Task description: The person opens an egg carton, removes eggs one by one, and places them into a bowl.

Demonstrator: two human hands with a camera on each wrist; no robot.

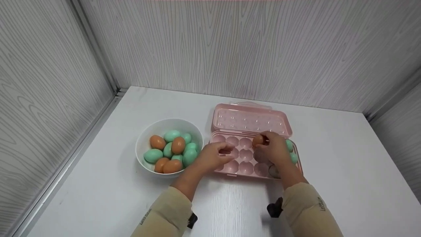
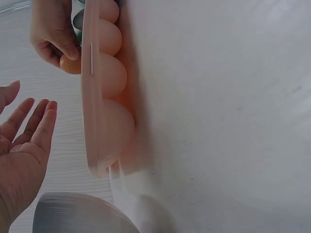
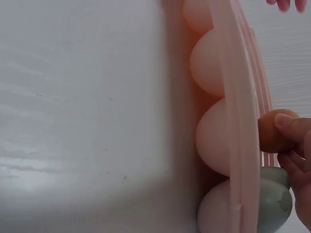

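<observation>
The right hand is pinching a brown egg at the far row of the pink carton, seemingly for careful control; the left hand is hovering leftward, fingers apart.

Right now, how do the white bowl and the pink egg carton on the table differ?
Shape and color: the white bowl is round, while the pink egg carton is rectangular.
Contents: the bowl holds brown eggs and green eggs piled loosely, while the carton has separate cups, several empty.
Lid: the carton's lid is open; the bowl shows no lid.
Both rest on the white table and hold green eggs.
</observation>
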